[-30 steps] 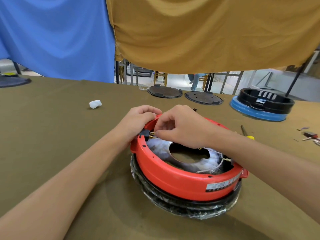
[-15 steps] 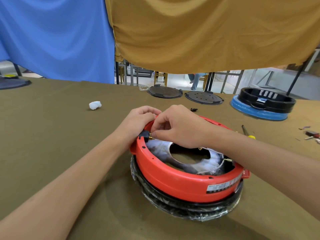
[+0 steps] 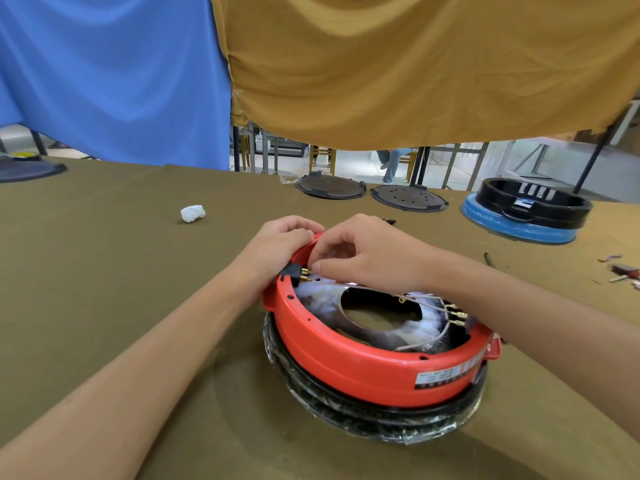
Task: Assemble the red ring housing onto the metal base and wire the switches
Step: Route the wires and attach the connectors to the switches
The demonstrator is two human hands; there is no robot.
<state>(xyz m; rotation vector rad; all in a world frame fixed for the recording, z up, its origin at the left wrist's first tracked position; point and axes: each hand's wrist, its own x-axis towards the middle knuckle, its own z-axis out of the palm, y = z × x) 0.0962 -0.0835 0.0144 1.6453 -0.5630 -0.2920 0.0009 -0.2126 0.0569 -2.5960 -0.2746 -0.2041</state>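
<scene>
red ring housing (image 3: 363, 362) on table (image 3: 104, 289), left hand (image 3: 277, 247) gripping its rim, right hand (image 3: 367, 254) fingers pinching a wire (image 3: 381, 289)

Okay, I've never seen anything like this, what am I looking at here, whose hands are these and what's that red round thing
The picture comes from a camera worn on a person's head, looking down at their own two bare hands; there is no robot. On a table under olive cloth sits a red ring housing on a dark plastic-wrapped base. The left hand grips the ring's far rim beside a black switch with brass pins. The right hand pinches something small at those pins, probably a thin wire. Farther back lie a white wad, two dark discs and a black-and-blue unit.
</scene>
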